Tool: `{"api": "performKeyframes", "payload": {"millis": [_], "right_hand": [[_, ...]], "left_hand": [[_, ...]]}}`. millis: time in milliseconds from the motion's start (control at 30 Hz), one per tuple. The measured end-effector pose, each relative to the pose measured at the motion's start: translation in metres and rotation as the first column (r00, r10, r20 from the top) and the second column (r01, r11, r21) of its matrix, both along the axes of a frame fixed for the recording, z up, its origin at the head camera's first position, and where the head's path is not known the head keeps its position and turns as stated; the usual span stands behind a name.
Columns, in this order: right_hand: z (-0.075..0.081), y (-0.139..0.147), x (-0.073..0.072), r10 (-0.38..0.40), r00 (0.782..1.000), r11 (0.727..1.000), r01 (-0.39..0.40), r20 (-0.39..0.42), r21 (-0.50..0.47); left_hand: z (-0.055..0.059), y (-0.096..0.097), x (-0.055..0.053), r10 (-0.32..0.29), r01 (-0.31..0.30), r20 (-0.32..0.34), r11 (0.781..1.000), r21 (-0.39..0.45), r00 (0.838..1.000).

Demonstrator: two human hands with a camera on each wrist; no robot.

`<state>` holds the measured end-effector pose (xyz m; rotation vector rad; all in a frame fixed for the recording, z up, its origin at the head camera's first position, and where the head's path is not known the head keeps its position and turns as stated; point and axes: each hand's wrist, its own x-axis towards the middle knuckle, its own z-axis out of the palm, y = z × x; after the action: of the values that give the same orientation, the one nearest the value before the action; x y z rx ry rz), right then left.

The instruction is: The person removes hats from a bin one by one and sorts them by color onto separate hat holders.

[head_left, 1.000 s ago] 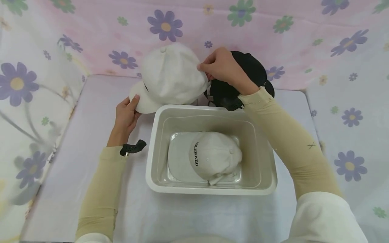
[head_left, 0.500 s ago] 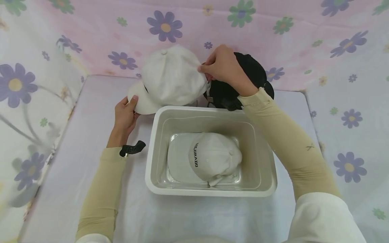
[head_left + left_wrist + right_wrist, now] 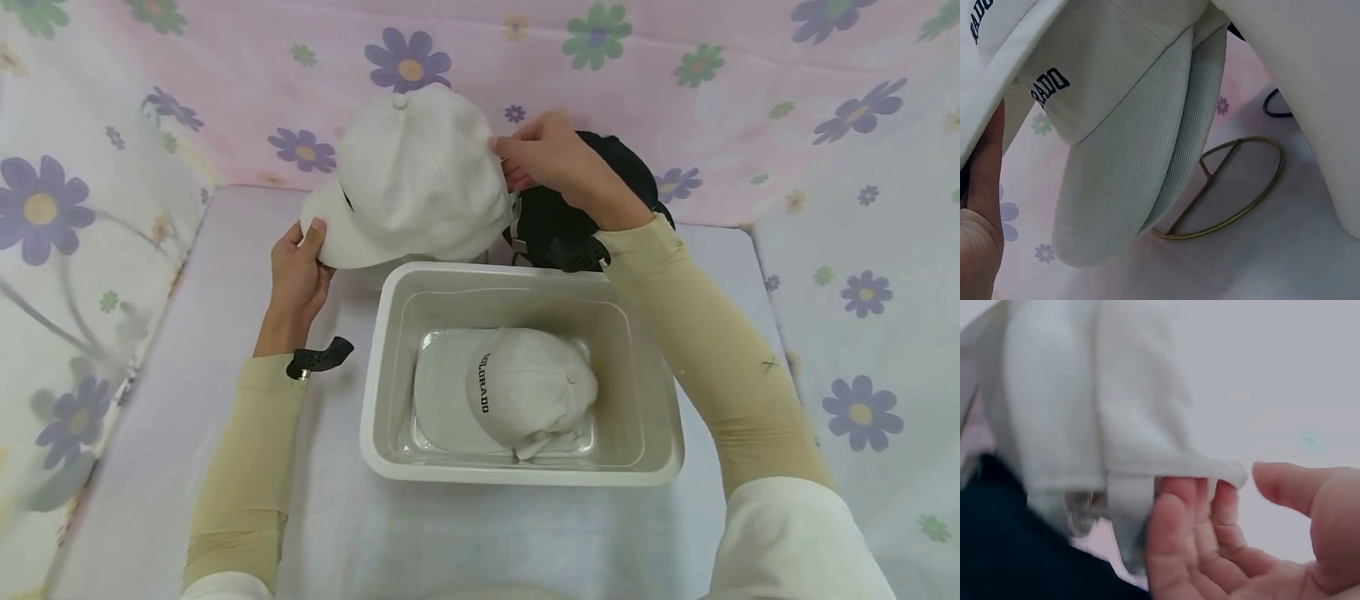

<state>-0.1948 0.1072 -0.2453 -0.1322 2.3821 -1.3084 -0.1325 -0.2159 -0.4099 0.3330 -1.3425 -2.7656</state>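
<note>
A white baseball cap (image 3: 420,179) is held between both hands at the back of the table. My left hand (image 3: 296,271) pinches its brim, thumb on top. At the cap's rear edge is my right hand (image 3: 562,171); in the right wrist view its fingers (image 3: 1169,531) are tucked under the hem, the thumb outside. Beneath the held cap, the left wrist view shows more pale caps (image 3: 1129,156) nested together, one with dark lettering. A gold wire stand (image 3: 1266,194) shows below them. Another pale cap (image 3: 532,383), lettered on the front, lies in the plastic bin (image 3: 517,477).
Just right of the white cap, black caps (image 3: 618,167) stand partly behind my right wrist. The bin takes up the table's middle, in front of the caps. Flowered cloth walls (image 3: 862,408) close in the back and sides.
The white cap has risen and shifted slightly left, its brim lifting with my left hand. My right hand has stayed at the rear edge, its thumb slightly higher.
</note>
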Motion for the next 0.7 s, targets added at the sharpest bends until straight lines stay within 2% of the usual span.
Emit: {"api": "performKeyframes", "payload": {"millis": [133,267,367,500,600,700], "right_hand": [[-0.001,-0.003,-0.007,-0.01,0.975,0.985,0.047,0.224,-0.163],[-0.003,-0.003,-0.012,0.029,0.947,0.961,0.061,0.321,-0.268],[-0.006,-0.003,-0.015,0.061,0.942,0.934,0.063,0.33,-0.351],[-0.012,-0.004,-0.016,0.046,0.956,0.901,0.085,0.288,-0.426],[-0.017,-0.005,-0.015,0.028,0.971,0.899,0.08,0.239,-0.43],[-0.023,-0.005,-0.015,0.031,0.982,0.91,0.05,0.187,-0.412]], "left_hand": [[0.0,0.001,-0.001,-0.001,0.001,-0.005,1.0,0.02,1.0],[0.001,0.001,-0.001,-0.006,0.006,0.006,1.0,-0.005,1.0],[0.002,0.002,-0.003,-0.008,0.008,0.02,1.0,-0.012,1.0],[0.003,0.003,-0.005,-0.019,0.019,0.034,1.0,-0.013,0.999],[0.002,0.004,-0.006,-0.029,0.031,0.053,0.999,-0.036,0.998],[0.0,0.006,-0.007,-0.038,0.043,0.068,0.997,-0.064,0.997]]}}
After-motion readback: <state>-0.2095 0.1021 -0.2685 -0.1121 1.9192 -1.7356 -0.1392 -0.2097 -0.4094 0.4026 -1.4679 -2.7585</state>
